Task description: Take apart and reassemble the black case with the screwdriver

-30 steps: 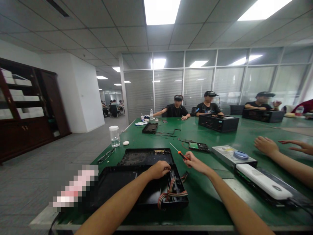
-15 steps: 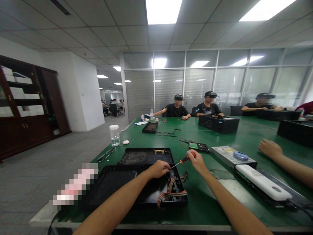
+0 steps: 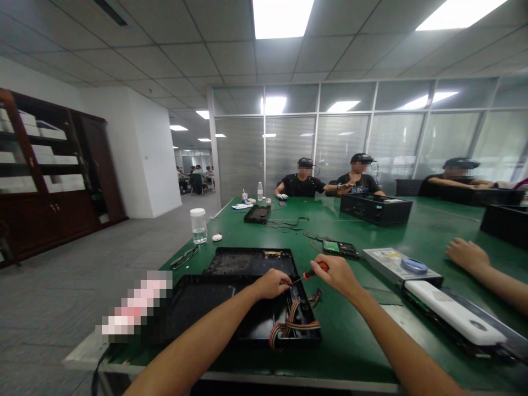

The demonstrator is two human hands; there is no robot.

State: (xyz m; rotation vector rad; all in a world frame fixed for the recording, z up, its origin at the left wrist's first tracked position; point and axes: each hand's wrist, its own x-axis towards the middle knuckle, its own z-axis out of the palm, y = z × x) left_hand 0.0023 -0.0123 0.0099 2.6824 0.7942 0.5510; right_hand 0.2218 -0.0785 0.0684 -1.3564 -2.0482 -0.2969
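Note:
My right hand is closed round the red-and-black handle of a screwdriver. The thin shaft slopes down to the left, its tip beside the fingers of my left hand. Those left fingers are pinched together at the inner right part of a shallow black metal case; anything between them is hidden. A striped ribbon cable hangs over the case's right front corner, below both hands. Behind it lies a second black panel with a brass-coloured strip along its far side.
Pliers, a clear jar and a white lid lie left. To the right are a metal box carrying a blue round item, a white elongated device and another person's hand. Co-workers sit across the green table.
The view has turned slightly left. My screwdriver stays by my left fingers, tilted a little differently. Across the table, one person's arm now reaches toward their neighbour.

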